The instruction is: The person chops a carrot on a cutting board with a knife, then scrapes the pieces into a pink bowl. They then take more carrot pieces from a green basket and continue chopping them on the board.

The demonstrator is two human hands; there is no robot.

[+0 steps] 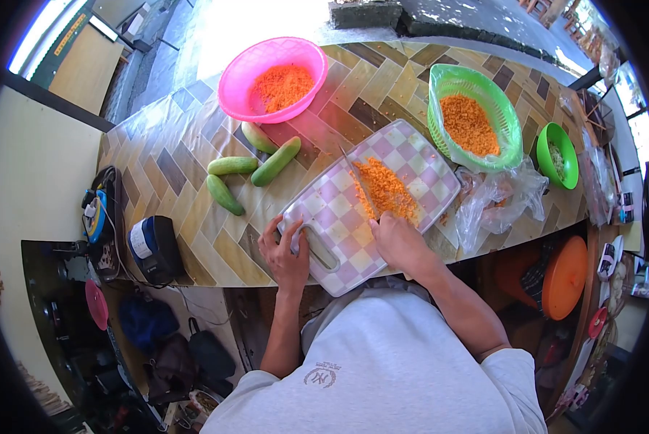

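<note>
A checkered pink-and-white cutting board (pixel 429 170) lies at a slant on the table, with finely chopped orange bits, probably carrot, (pixel 393 189) heaped on it. My right hand (pixel 400 246) is closed around a knife (pixel 359 177), its handle mostly hidden by the fingers. The blade points away from me along the left side of the heap. At the board's near-left end, beside the handle slot, my left hand (pixel 287 254) rests on the edge with its fingers apart. Several green cucumbers (pixel 275 160) lie beyond that hand, to the left of the board.
A pink basket (pixel 230 90) with orange bits stands at the back. On the right are a plastic-lined green basket (pixel 512 137) with more bits, a small green bowl (pixel 572 163) and a crumpled plastic bag (pixel 502 206). A dark boxy device (pixel 158 249) sits at the table's left.
</note>
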